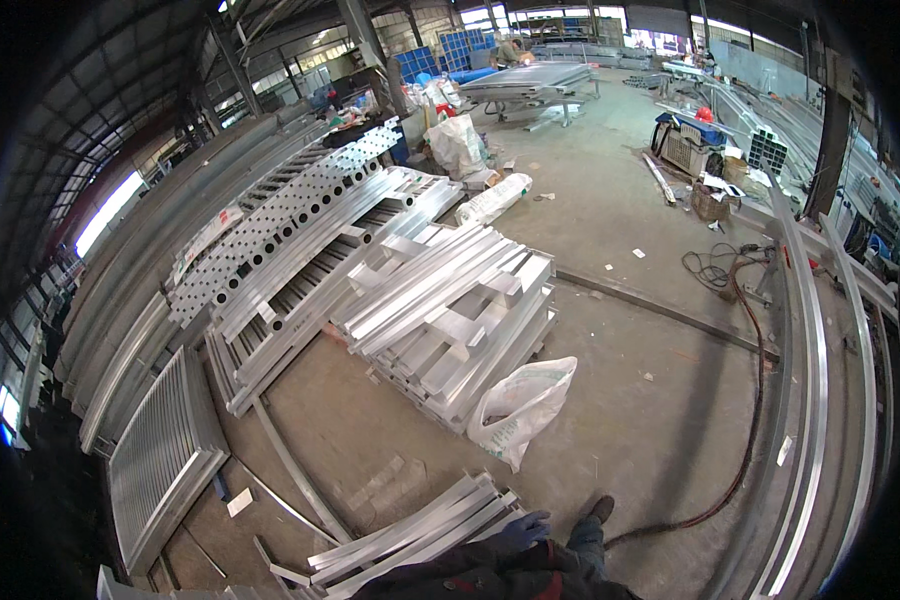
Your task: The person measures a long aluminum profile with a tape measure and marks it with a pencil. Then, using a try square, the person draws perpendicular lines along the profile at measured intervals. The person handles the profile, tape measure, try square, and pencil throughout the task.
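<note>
My left hand (520, 533), in a blue-grey glove, is low in the head view in front of my dark jacket. Its fingers point to the right, loosely stretched, and I see nothing held in them. Just left of it lies a small stack of silver metal profiles (420, 540) on the floor. It cannot be made out whether the glove touches them. My right hand is out of view. Beyond my left hand stands a white woven sack (522, 405), its top gaping, against a large stack of silver metal frames (460, 310).
Perforated metal beams (280, 225) and a slatted panel (165, 455) lie at left. A reddish-brown hose (755, 425) curves over the concrete floor at right, beside long metal rails (805, 370). A bar (670, 312) crosses the floor ahead. Farther off stands a sheet-laden table (535, 78), a person nearby.
</note>
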The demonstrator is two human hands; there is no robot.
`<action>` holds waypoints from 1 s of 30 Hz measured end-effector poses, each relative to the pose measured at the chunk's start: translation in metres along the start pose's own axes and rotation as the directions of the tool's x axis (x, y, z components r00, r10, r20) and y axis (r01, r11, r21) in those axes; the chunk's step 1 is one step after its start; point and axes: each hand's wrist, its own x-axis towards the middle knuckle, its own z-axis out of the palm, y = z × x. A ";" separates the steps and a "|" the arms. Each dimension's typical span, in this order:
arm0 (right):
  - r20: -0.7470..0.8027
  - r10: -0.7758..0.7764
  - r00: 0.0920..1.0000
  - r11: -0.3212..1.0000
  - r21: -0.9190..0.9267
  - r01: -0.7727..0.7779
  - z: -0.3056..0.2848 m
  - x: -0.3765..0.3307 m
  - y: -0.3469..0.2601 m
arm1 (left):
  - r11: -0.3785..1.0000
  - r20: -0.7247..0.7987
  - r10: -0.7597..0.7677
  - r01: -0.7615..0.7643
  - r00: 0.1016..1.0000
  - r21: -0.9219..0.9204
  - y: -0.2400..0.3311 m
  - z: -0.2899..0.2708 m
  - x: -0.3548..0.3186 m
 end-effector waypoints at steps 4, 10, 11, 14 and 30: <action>0.039 0.010 0.999 0.999 0.036 -0.011 -0.079 0.091 -0.010 | 0.997 -0.117 -0.011 0.020 0.993 0.077 0.051 0.017 0.103; 0.141 0.111 0.984 0.985 0.114 -0.128 -0.235 0.239 0.026 | 0.981 -0.218 0.121 -0.150 0.968 -0.125 0.119 0.018 0.237; 0.150 0.124 0.981 0.978 0.146 -0.146 -0.261 0.266 0.036 | 0.978 -0.171 0.118 -0.144 0.978 -0.148 0.132 0.018 0.260; 0.148 0.158 0.976 0.944 0.268 -0.193 -0.333 0.340 0.069 | 0.995 -0.113 0.092 -0.097 0.989 -0.038 0.162 0.025 0.303; 0.069 -0.237 0.969 0.949 0.233 0.215 -0.406 0.586 -0.046 | 0.647 0.343 0.361 -0.498 0.867 0.577 0.541 0.034 0.676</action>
